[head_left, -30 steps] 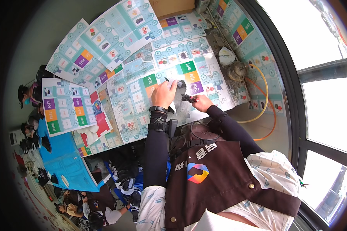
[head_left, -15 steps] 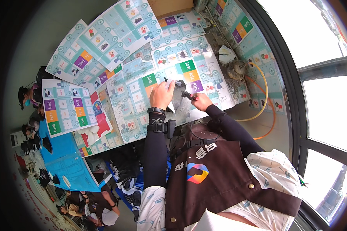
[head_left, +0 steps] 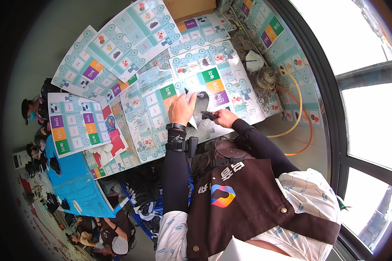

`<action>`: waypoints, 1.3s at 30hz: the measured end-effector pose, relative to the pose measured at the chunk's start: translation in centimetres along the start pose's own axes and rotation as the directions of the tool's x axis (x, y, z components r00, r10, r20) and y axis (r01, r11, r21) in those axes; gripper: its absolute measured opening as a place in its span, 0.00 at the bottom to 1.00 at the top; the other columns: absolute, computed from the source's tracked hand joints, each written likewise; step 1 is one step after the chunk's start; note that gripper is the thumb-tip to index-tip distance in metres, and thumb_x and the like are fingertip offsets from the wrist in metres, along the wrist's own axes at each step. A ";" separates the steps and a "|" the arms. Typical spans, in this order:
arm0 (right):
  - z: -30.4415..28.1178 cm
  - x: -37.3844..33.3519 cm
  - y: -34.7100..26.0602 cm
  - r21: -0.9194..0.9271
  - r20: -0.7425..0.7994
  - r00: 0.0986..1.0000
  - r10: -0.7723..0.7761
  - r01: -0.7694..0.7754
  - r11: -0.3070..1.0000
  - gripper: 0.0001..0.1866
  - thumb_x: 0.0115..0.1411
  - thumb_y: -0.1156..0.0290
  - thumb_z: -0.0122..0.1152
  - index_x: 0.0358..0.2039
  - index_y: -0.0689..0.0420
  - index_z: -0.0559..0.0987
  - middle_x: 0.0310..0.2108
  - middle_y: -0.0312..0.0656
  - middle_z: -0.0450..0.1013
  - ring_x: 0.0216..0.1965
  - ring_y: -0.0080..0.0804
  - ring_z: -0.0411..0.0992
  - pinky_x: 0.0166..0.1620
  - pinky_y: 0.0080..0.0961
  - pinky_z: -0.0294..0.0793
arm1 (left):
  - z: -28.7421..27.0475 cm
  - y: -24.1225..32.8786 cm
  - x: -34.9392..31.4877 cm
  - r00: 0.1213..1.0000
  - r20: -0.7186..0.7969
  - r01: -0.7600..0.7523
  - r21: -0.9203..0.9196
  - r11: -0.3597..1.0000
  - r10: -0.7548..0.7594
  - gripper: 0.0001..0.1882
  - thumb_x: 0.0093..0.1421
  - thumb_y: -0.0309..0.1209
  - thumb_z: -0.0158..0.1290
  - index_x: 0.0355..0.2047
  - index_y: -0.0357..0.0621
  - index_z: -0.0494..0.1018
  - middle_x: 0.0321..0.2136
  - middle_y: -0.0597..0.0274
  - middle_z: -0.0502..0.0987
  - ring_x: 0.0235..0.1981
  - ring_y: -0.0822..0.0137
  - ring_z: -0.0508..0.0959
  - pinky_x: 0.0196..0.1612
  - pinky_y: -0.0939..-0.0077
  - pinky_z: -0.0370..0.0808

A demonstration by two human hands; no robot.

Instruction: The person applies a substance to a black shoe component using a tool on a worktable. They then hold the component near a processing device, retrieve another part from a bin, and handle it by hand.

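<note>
My left hand (head_left: 181, 109) is closed on a thin piece, white on one side, that stands up at the table's near part. Beside it, a dark grey, curved flat piece (head_left: 200, 104), perhaps a shoe part, reaches out past the fingers. In my right hand (head_left: 225, 118) is a black hand tool with a bit of red (head_left: 209, 115); its exact kind is too small to make out. The tool points left toward the lower part of the dark piece. Underneath lie the printed sheets (head_left: 244, 93) covering the worktable.
More printed sheets (head_left: 135, 32) stand or lie at the far left. A cardboard box (head_left: 189, 8) is at the back. Yellow (head_left: 299, 104) and orange (head_left: 308, 135) hoses curve at the right, beside windows. People (head_left: 113, 235) sit near a blue-covered table (head_left: 82, 187) at the lower left.
My right hand and the black tool have shifted slightly nearer to me, toward the lower part of the dark piece. My left hand stays nearly in place.
</note>
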State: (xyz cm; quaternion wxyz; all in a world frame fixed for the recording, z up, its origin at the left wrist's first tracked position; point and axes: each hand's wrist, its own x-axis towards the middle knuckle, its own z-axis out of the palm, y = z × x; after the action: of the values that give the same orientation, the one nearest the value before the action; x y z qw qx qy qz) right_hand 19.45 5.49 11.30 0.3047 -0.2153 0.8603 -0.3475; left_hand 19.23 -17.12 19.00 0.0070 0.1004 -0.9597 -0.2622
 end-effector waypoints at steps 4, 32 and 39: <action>1.3 0.6 1.6 0.042 -0.097 0.995 0.032 -0.028 0.999 0.13 0.56 0.68 0.54 0.34 0.59 0.84 0.32 0.62 0.79 0.37 0.63 0.78 0.43 0.52 0.77 | 0.7 -0.2 0.1 1.000 -0.012 0.004 0.022 1.000 -0.004 0.30 0.68 0.57 0.51 0.36 0.37 0.81 0.34 0.39 0.82 0.39 0.39 0.81 0.42 0.50 0.77; 4.5 4.7 9.0 0.125 -0.247 0.961 0.126 -0.097 0.987 0.17 0.56 0.67 0.60 0.42 0.67 0.82 0.28 0.58 0.80 0.33 0.52 0.81 0.40 0.41 0.77 | 0.8 -1.3 -1.0 0.995 -0.085 0.050 -0.134 0.990 -0.061 0.30 0.64 0.59 0.53 0.33 0.41 0.83 0.31 0.44 0.84 0.36 0.43 0.84 0.42 0.51 0.80; 4.1 3.3 7.0 0.204 -0.077 0.986 0.147 -0.129 0.970 0.13 0.57 0.67 0.60 0.34 0.66 0.80 0.22 0.51 0.77 0.25 0.43 0.77 0.33 0.40 0.74 | 1.8 -1.8 -0.8 0.991 -0.125 0.030 -0.140 0.990 -0.048 0.29 0.64 0.58 0.54 0.30 0.42 0.83 0.28 0.46 0.84 0.34 0.44 0.84 0.40 0.50 0.80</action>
State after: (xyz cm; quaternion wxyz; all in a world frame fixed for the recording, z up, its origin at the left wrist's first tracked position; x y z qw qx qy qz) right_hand 18.73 6.30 2.58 0.3083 -0.1073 0.8474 -0.4188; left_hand 20.25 -17.58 16.58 0.0705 0.1351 -0.9348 -0.3208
